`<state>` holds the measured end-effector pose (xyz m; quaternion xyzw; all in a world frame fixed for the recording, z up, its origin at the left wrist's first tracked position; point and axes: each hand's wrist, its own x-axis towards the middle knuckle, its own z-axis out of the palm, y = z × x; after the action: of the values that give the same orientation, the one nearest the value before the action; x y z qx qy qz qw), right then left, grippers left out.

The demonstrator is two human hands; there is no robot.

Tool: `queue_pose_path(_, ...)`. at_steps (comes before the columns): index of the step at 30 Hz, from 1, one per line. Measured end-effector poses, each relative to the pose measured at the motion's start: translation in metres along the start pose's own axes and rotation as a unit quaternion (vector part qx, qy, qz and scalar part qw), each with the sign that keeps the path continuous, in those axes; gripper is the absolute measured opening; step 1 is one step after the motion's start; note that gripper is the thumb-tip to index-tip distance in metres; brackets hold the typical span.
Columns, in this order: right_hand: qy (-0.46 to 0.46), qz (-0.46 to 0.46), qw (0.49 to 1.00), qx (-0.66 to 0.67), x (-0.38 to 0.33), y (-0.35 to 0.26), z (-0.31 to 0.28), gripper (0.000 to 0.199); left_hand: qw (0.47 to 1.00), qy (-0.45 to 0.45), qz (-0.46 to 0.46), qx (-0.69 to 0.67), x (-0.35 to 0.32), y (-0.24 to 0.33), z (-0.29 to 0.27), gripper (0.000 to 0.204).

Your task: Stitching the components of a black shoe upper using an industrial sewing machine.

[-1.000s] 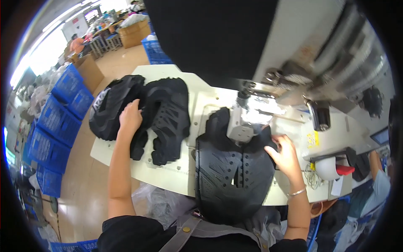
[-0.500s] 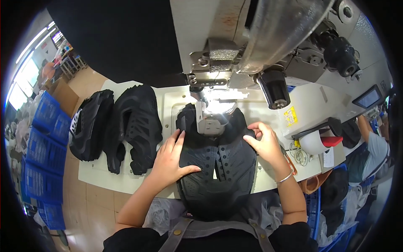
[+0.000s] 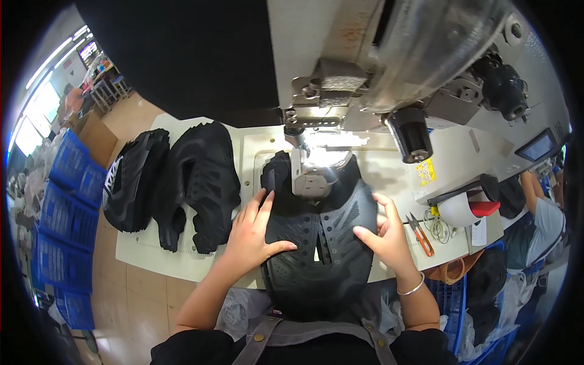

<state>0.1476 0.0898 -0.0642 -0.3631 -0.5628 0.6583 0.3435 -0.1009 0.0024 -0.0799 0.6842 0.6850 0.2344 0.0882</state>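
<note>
A black shoe upper [image 3: 316, 255] with perforations and eyelet holes lies flat on the sewing machine table [image 3: 152, 255], its top end under the machine's lit presser foot [image 3: 316, 176]. My left hand [image 3: 252, 234] presses flat on the upper's left side, fingers spread. My right hand [image 3: 386, 234] rests on its right side, with the fingers pointing inward. The sewing machine's white head [image 3: 377, 67] looms above the work.
Two stacks of black shoe uppers [image 3: 176, 182] lie on the table's left part. Orange-handled snips [image 3: 420, 234] and a white thread spool [image 3: 462, 210] sit at the right. Blue crates [image 3: 67, 213] line the floor at left. Another person [image 3: 544, 213] sits at the far right.
My left hand left the stack of uppers at left and came onto the upper under the machine. The view has moved closer over the presser foot.
</note>
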Motion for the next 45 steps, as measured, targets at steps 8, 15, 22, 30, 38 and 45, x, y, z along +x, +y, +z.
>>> queue_pose_path(8, -0.028, 0.012, 0.969, 0.245, -0.022, -0.025, 0.018, 0.032, 0.975, 0.109, -0.145, -0.126, -0.038, 0.017, -0.014, 0.041)
queue_pose_path(15, -0.046, -0.005, 0.953, 0.3, -0.014, -0.035, 0.023, 0.034, 0.563, -0.111, -0.239, -0.783, -0.026, 0.055, -0.009, 0.021)
queue_pose_path(22, 0.031, -0.029, 0.969, 0.245, 0.0, -0.032, 0.024, 0.028, 0.648, 0.101, -0.156, -0.738, -0.003, 0.051, -0.03, 0.024)
queue_pose_path(30, 0.031, -0.031, 0.956, 0.289, 0.023, -0.04, 0.018, 0.026, 0.677, 0.037, -0.113, -0.726, 0.023, 0.07, -0.05, 0.03)
queue_pose_path(38, 0.021, -0.122, 0.976, 0.182, 0.008, -0.04, 0.023, 0.032, 0.731, 0.015, -0.064, -0.679, 0.026, 0.068, -0.049, 0.023)
queue_pose_path(45, 0.043, -0.144, 0.983, 0.11, -0.009, -0.033, 0.017, 0.031, 0.763, 0.087, -0.092, -0.634, 0.02, 0.067, -0.04, 0.025)
